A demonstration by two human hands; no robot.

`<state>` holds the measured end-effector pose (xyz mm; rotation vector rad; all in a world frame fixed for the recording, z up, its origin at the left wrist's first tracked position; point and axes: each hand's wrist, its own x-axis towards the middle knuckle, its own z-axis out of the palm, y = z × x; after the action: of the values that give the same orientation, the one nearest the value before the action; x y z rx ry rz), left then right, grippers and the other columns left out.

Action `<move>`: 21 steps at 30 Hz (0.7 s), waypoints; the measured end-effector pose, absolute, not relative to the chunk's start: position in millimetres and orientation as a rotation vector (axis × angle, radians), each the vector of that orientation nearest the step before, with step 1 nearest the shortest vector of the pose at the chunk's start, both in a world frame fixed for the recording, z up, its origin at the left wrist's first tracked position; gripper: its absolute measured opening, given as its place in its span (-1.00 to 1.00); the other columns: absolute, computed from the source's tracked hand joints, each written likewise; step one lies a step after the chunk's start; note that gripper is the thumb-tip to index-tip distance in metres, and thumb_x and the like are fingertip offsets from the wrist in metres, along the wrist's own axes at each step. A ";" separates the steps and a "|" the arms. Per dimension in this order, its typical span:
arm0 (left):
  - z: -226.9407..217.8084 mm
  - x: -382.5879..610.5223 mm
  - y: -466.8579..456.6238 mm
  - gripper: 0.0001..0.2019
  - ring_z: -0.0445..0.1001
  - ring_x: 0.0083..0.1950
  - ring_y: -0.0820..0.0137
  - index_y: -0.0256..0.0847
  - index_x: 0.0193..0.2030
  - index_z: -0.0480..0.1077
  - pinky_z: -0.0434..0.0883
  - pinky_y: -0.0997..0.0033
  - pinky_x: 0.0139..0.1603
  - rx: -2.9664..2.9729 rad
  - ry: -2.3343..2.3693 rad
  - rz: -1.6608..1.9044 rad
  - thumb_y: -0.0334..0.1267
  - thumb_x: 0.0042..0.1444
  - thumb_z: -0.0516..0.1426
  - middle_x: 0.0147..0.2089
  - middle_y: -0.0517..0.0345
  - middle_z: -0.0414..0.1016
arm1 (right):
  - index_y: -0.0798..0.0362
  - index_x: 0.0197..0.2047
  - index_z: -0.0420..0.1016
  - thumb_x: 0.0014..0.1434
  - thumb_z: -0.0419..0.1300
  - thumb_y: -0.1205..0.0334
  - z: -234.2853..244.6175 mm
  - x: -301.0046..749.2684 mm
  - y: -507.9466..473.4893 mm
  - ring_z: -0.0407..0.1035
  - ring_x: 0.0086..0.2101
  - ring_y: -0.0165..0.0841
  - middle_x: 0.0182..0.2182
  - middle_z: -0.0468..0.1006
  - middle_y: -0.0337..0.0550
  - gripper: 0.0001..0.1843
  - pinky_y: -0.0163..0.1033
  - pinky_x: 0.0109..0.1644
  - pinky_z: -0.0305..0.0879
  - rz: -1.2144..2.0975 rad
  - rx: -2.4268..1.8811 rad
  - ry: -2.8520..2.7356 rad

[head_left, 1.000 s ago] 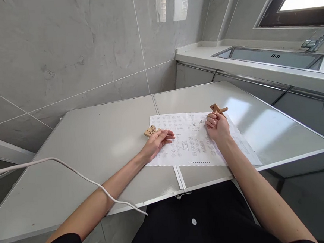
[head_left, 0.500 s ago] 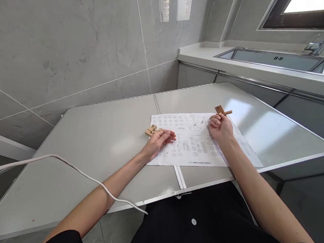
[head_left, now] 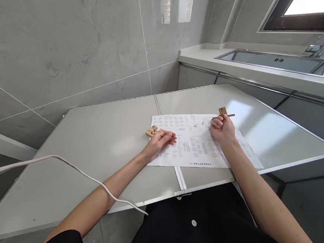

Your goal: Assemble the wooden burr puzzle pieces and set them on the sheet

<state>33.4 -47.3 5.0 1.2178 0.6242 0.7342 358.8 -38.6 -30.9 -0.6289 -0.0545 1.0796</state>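
Note:
My right hand (head_left: 223,128) is closed on a wooden puzzle piece (head_left: 222,110), raised over the right side of a printed sheet. This piece has a square end with a dark mark like a 6 and a thin rod reaching out on both sides of my fingers. My left hand (head_left: 160,142) rests on the sheet's left part, fingers loosely bent and apart. Right behind it lie several small wooden puzzle pieces (head_left: 152,131), partly hidden by the hand; whether they touch it I cannot tell. The paper sheet (head_left: 201,159) carries rows of small diagrams.
A pale folding table (head_left: 110,140) bears the sheet, with a seam down its middle. Across my left forearm runs a white cable (head_left: 78,170). A counter with a sink (head_left: 272,61) stands at the back right, and a grey tiled wall (head_left: 88,41) rises behind.
My right hand has turned the wooden puzzle piece a little and shifted slightly right, so its square end stands more upright. My left hand stays almost in place.

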 end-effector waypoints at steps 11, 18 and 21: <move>6.3 33.4 -48.0 -0.57 0.59 0.00 0.24 -0.27 -0.02 0.58 0.49 0.08 0.21 1.282 0.636 0.728 0.11 0.30 0.34 0.00 -0.10 0.61 | -0.05 -0.33 0.19 0.54 0.18 0.07 -20.4 343.3 -40.9 0.00 -0.72 -0.59 -0.60 0.09 -0.55 -0.61 -0.49 -0.70 0.09 1.080 -0.776 -0.226; 9.8 32.3 -51.4 -0.57 0.61 -0.11 0.29 -0.23 -0.01 0.54 0.54 0.13 0.08 1.476 0.625 0.729 0.14 0.32 0.29 -0.03 -0.08 0.63 | -0.06 -0.31 0.30 0.32 0.40 0.09 -21.4 310.9 -43.5 0.07 -0.67 -0.55 -0.57 0.22 -0.48 -0.66 -0.41 -0.68 0.10 1.034 -0.995 -0.551; 14.3 28.8 -51.1 -0.59 0.59 -0.24 0.34 -0.21 -0.06 0.54 0.54 0.21 -0.09 1.627 0.646 0.729 0.15 0.34 0.26 -0.13 -0.02 0.63 | -0.06 -0.29 0.38 0.28 0.42 0.00 -20.3 297.3 -48.4 0.13 -0.63 -0.52 -0.55 0.29 -0.43 -0.67 -0.38 -0.64 0.09 0.973 -1.112 -0.745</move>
<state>28.8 -51.1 14.3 1.6270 0.6456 0.7294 297.3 -48.4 -20.3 -1.1120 -0.7453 0.9734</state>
